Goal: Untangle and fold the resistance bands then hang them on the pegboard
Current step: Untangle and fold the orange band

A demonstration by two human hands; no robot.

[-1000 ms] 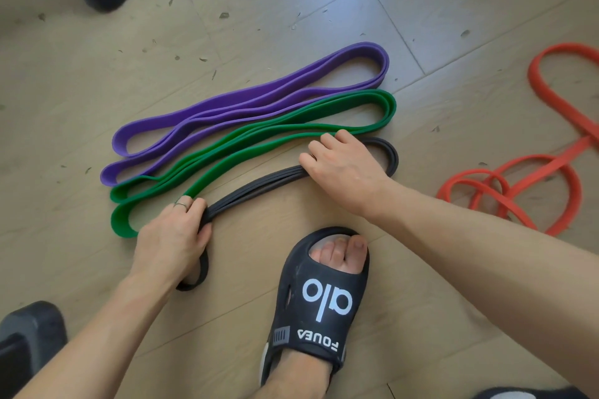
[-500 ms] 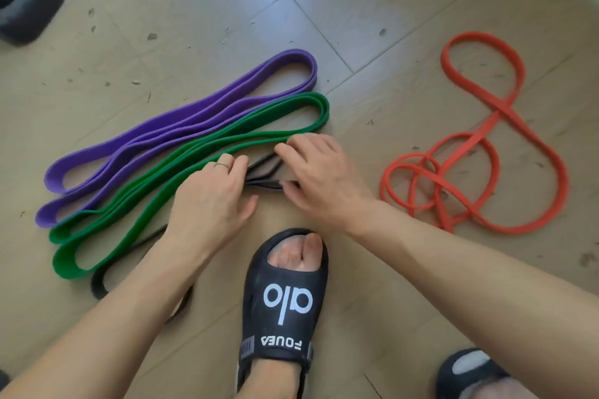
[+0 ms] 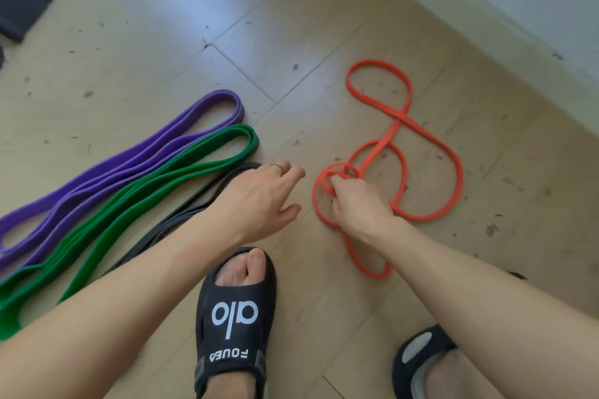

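The right hand (image 3: 358, 206) curls its fingers round a small loop of the tangled orange band (image 3: 431, 152), which sprawls on the floor (image 3: 324, 26) at about 2 o'clock of the black sandal (image 3: 235, 317). The left hand (image 3: 259, 199) hovers with fingers relaxed and spread, holding nothing. At 10 o'clock lie the folded black band (image 3: 181, 214), green band (image 3: 155, 185) and purple band (image 3: 129, 160), side by side.

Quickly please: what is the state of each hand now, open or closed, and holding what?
Left hand: open, fingers relaxed, holding nothing, above the folded black rubber band.
Right hand: closed, fingers gripping the tangled orange rubber band.
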